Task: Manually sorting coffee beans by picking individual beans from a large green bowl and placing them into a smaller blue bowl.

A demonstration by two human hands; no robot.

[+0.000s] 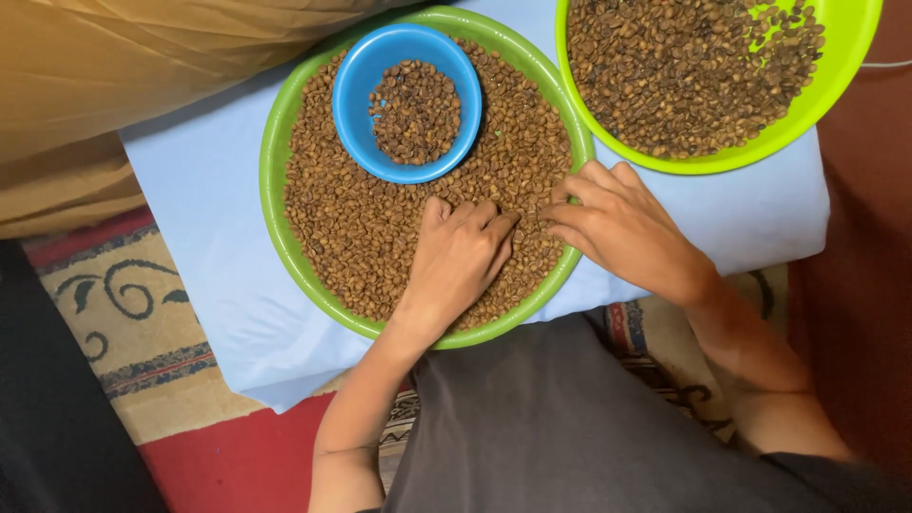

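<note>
A round green tray [277, 142] full of brown coffee beans [361, 228] lies on a light blue cushion. A small blue bowl [353, 81] with a few darker beans sits in the tray's upper part. My left hand [458, 256] rests knuckles-up on the beans near the tray's lower middle, fingers curled into them. My right hand [617, 228] lies over the tray's right rim, fingertips touching the beans. Whether either hand pinches a bean is hidden.
A second green tray [836, 81] of beans sits at the upper right, overlapping the first. The blue cushion [204, 228] lies on a patterned red and cream rug [142, 323]. Tan fabric [114, 76] fills the upper left. My dark-clothed lap [570, 427] is below.
</note>
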